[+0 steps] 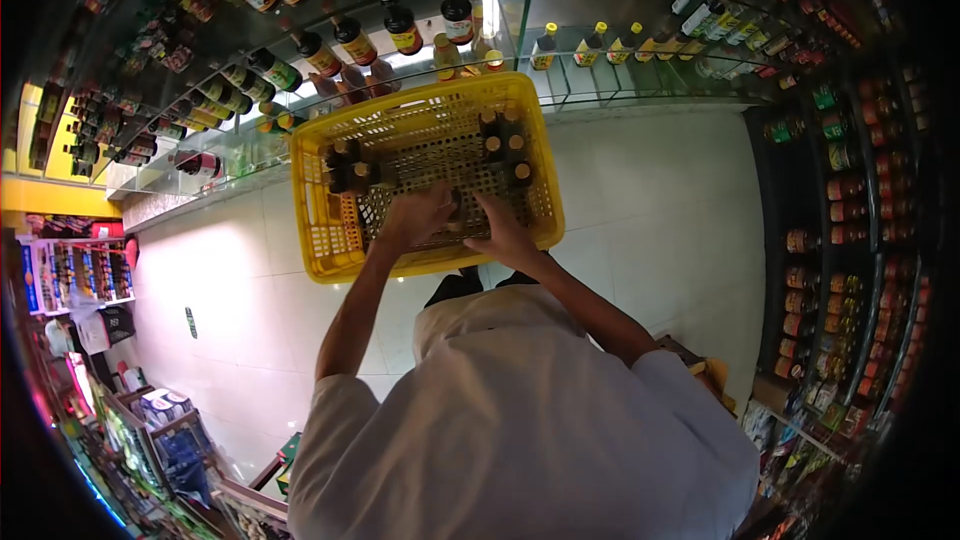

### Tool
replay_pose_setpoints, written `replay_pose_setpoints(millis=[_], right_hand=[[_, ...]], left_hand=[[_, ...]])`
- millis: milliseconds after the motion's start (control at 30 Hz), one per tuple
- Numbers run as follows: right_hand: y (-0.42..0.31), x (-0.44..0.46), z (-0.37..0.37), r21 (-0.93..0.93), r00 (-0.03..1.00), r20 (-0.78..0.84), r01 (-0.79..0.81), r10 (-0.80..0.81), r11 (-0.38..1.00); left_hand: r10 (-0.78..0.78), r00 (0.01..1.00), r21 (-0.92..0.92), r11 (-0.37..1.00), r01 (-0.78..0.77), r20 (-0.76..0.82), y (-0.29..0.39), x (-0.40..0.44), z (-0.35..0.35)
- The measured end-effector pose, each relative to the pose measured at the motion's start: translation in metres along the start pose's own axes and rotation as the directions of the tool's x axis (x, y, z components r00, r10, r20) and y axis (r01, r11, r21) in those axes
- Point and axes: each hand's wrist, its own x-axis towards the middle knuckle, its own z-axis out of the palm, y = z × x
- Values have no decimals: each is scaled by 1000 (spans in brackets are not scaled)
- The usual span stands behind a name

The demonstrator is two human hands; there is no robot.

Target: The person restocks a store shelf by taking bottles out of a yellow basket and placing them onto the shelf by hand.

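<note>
1. Centre: the left hand (pixel 415 217) is curling, hold unclear; the right hand (pixel 503 233) is spreading open, grip released.
2. Around them, the yellow basket (pixel 548 155) is holding dark bottles (pixel 522 174) toward both ends.
3. Top: glass shelves (pixel 612 88) are carrying more bottles.

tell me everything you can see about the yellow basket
The yellow basket is rectangular with rounded corners and looks like plastic, with a thick rim, slotted walls and a floor full of holes. It is open on top, in front of the person, by the glass shelves. Capped dark bottles stand at its left and right ends. The left hand and right hand reach in over its near side. What supports it is unclear.
</note>
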Motion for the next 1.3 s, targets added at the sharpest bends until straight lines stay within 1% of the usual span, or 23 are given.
replay_pose_setpoints(millis=[67, 100, 133, 167, 267, 333, 367, 400, 467, 500, 567, 600, 667, 700, 767, 800, 833, 900, 933, 1000, 1100, 1200, 1300], right_hand=[[-17, 19, 20, -65, 994, -44, 101, -104, 993], [-33, 29, 25, 217, 992, 123, -9, -18, 976], [-50, 36, 26, 456, 952, 305, -164, 20, 875], [-72, 40, 19, 448, 951, 309, -162, 17, 879], [-112, 36, 12, 341, 944, 287, -260, 164, 903], [-104, 24, 29, 532, 997, 19, -75, 77, 843], [-103, 5, 37, 568, 943, -208, -101, 261, 817], [-107, -5, 30, 569, 939, -210, -109, 273, 815], [-124, -19, 1, 856, 831, -71, -233, 552, 461], [-137, -21, -10, 852, 823, -74, -241, 563, 464], [-155, -23, -35, 846, 832, -327, 47, 449, 530], [-148, -27, -44, 839, 829, -340, 54, 445, 541], [-132, -38, -68, 657, 829, -477, 117, 292, 745], [-135, -39, -81, 618, 815, -528, 179, 236, 765], [-137, -50, -115, 671, 821, -531, 257, 208, 696], [-137, -58, -132, 723, 833, -524, 326, 177, 609], [-135, -70, -147, 673, 825, -528, 264, 199, 691], [-132, -78, -177, 654, 802, -557, 262, 217, 709], [-131, -84, -191, 654, 795, -557, 240, 242, 717], [-123, -92, -215, 540, 671, -682, 194, 291, 819], [-111, -105, -261, 477, 569, -743, 80, 353, 875], [-89, -132, -295, 504, 511, -765, 94, 393, 858], [-70, -153, -328, 490, 497, -766, 40, 408, 871]], left_hand=[[62, 998, 15, 998, -62, 2, 18, -21, -45], [120, 989, -11, 993, -121, -83, 42, -38, -75], [173, 970, -33, 983, -181, -169, 57, -53, -97], [172, 969, -39, 983, -182, -179, 63, -64, -112], [212, 944, -69, 969, -237, -253, 67, -79, -124], [280, 764, -167, 878, -449, -582, 67, -79, -115], [343, 765, -162, 852, -497, -545, 50, -75, -97], [344, 770, -170, 850, -499, -538, 50, -76, -88], [194, 941, -289, 917, -275, -277, 64, -78, -65], [197, 943, -302, 912, -277, -270, 69, -74, -50], [156, 958, -480, 839, -258, -242, 84, -64, -17], [168, 954, -482, 833, -271, -246, 95, -57, -6], [328, 843, -478, 710, -518, -427, 118, -48, 14], [345, 837, -477, 700, -531, -426, 123, -46, 21], [483, 867, -659, 613, -437, -126, 132, -42, 30], [504, 856, -656, 608, -446, -115, 141, -36, 30], [573, 817, -686, 573, -449, -56, 151, -30, 28], [663, 749, -708, 533, -463, 9, 175, -12, 29], [672, 731, -770, 527, -360, 118, 189, -5, 32], [679, 650, -839, 532, -113, 343, 217, 1, 44], [667, 670, -893, 450, -14, 326, 258, 10, 79], [699, 646, -877, 471, -95, 306, 301, 25, 98], [705, 573, -847, 530, -33, 418, 326, 38, 121]])
